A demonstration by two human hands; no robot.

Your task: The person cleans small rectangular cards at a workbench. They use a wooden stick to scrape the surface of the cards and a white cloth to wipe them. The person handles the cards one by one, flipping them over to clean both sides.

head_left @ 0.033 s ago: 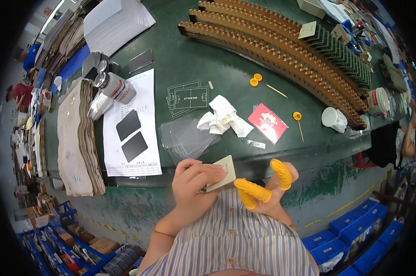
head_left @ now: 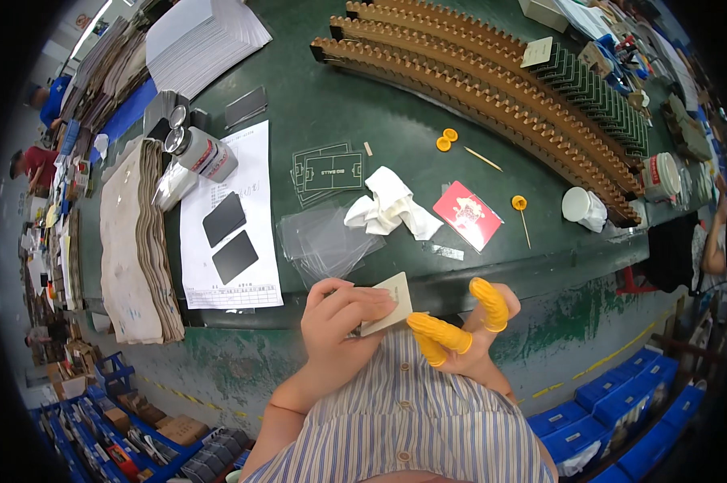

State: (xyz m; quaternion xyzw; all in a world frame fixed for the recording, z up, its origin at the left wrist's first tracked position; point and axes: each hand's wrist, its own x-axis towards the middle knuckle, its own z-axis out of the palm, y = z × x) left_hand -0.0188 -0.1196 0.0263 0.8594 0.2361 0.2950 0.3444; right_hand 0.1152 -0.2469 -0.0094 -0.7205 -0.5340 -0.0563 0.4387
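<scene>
My left hand (head_left: 339, 322) is closed on a cream-coloured card (head_left: 391, 303), gripping it at the table's near edge. The fingers cover part of the card's face. Just to its right is my right hand (head_left: 469, 338), wearing yellow finger cots on several fingers. Those fingers are spread and nothing shows between them; the nearest cot tip is close to the card's lower right edge. Beyond the hands lie a crumpled white cloth (head_left: 391, 205), a stack of clear plastic sheets (head_left: 323, 241) and a red and white card (head_left: 467, 216).
Brown slotted racks (head_left: 460, 88) run across the far right, with dark green cards (head_left: 593, 97) standing in them. Left are a paper sheet (head_left: 255, 201) with two dark cards and a bottle (head_left: 206, 153). Toothpicks (head_left: 482, 158) and a white jar (head_left: 580, 207) are right.
My right hand's fingers have shifted very slightly left and up. Otherwise everything looks the same.
</scene>
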